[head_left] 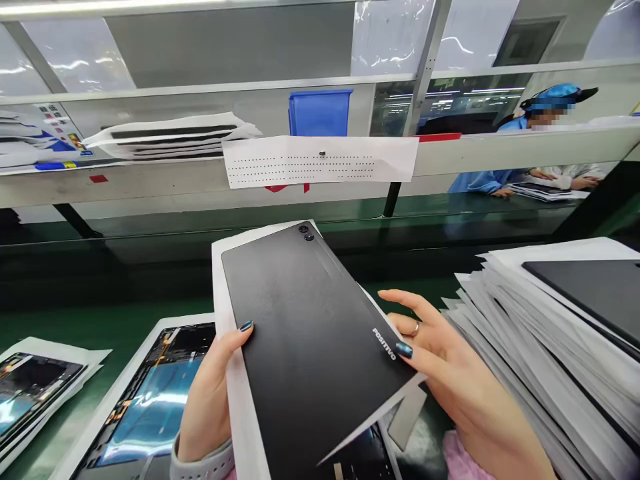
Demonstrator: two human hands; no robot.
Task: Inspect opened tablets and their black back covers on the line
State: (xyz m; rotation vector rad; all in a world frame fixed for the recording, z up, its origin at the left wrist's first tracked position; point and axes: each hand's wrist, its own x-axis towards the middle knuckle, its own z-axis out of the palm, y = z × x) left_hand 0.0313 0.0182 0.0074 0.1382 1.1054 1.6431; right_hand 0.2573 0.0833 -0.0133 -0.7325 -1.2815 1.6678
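A dark grey tablet back cover (315, 327), marked POSITIVO, lies on a white paper sheet (219, 280) and is held up tilted in front of me. Two camera lenses show at its top corner. My left hand (210, 387) grips the left edge of cover and sheet, thumb on top, other fingers hidden beneath. At the right edge my right hand (450, 360) presses its thumb beside the lettering; its index finger is lifted away and the lower fingers are partly hidden. Under them is an opened tablet (155, 393) with its blue-filmed inside showing, partly covered by my left hand.
Another opened tablet (35, 380) rests on paper at the left. A tall stack of paper sheets (550, 333), topped by a dark cover (595, 293), stands at the right. A shelf with papers (170, 137) and a blue bin (320, 113) crosses ahead. Beyond it, a co-worker (515, 127) sits.
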